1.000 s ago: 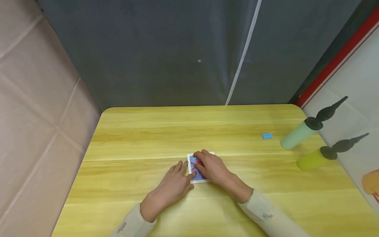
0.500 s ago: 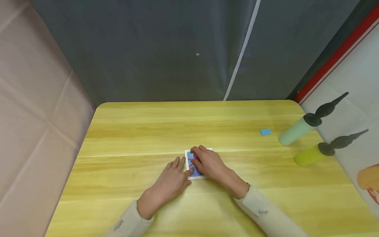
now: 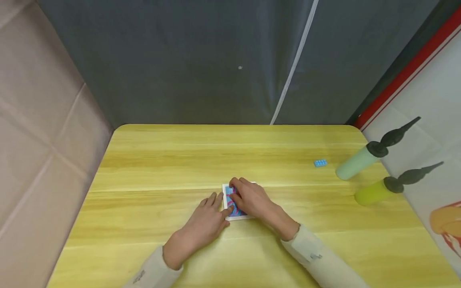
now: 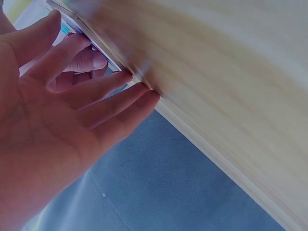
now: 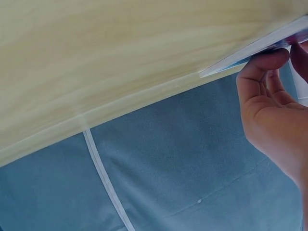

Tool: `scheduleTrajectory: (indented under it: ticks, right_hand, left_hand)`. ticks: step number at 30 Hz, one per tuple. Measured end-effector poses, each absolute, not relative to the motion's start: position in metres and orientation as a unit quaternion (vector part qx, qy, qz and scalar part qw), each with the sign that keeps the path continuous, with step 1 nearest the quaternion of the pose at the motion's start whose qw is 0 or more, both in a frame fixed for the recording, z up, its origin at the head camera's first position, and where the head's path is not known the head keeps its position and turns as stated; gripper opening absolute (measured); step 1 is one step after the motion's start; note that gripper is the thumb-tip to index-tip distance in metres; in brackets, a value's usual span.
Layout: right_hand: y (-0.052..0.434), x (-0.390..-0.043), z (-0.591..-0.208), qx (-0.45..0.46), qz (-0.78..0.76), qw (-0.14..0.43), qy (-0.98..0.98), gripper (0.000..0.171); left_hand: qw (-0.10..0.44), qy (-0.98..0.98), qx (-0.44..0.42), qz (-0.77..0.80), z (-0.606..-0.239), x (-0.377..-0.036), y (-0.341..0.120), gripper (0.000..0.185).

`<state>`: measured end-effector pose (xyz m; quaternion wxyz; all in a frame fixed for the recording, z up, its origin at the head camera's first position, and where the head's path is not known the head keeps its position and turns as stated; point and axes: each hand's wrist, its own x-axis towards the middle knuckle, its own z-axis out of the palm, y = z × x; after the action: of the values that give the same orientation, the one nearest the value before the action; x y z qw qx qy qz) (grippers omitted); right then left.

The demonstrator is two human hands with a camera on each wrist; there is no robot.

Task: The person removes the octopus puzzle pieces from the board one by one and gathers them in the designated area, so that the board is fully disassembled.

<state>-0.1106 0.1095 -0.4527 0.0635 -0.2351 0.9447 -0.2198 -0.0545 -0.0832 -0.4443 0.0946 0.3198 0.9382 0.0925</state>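
Card (image 3: 236, 213) lies on the tabletop (image 3: 162, 168), as I see from here, the left hand (image 3: 202, 225) spread with one finger touching it, the right hand (image 3: 254, 200) bending its fingers over it, whether pinching something I cannot tell.

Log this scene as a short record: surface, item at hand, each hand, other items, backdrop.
surface: wood-grain table
item at hand: white-bordered picture card, blue and pink, lying on the table, partly covered by the hands
left hand: fingers extended, one reaching over the card's left side
right hand: fingers bent, over the card; firmness of contact unclear
other items: blue studded brick, mint-green cylinder and yellow-green cylinder, both dark-topped, towards the right
backdrop: dark grey curtain
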Motion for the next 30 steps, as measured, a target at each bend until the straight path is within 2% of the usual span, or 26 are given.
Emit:
scheduleTrajectory:
  ticks: [19, 30]
  right_hand:
    - [0.1042, -0.1145, -0.4454, -0.238, -0.201, 0.103, 0.945, 0.022]
    - [0.1027, -0.1165, -0.4449, -0.236, -0.180, 0.087, 0.951, 0.014]
  left_hand:
    - [0.088, 0.939, 0.319, 0.096, -0.4421, -0.0521, -0.0840, 0.043]
    - [0.103, 0.939, 0.314, 0.092, -0.4417, -0.0538, -0.0818, 0.044]
